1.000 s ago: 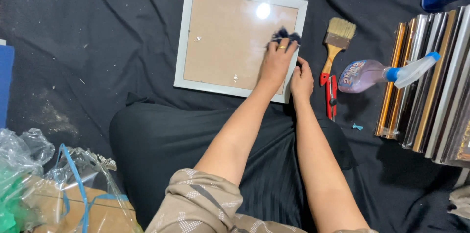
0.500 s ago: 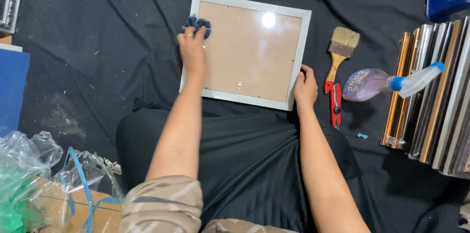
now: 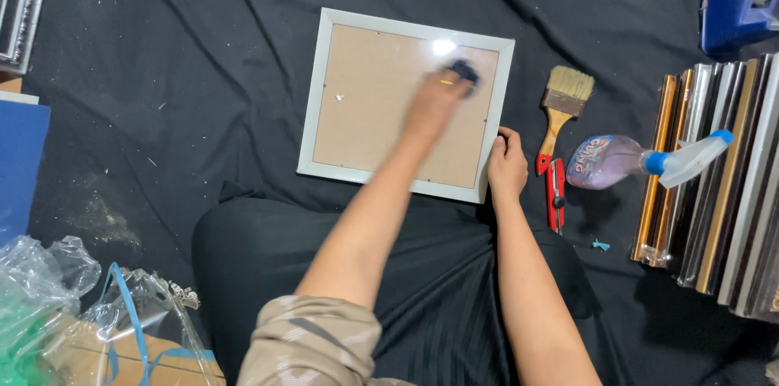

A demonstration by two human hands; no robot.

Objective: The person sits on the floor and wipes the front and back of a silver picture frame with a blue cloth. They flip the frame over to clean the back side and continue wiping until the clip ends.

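The left hand presses a dark cloth on the picture frame, fingers closed around it. The right hand pinches the frame's near right corner. Wipe gently, holding it flat.

Not much packaging here. A clear spray bottle with pinkish liquid, a colourful printed label and a blue-and-white nozzle lies on its side at right. Near left, crinkly clear plastic bags sit over a brown cardboard box.
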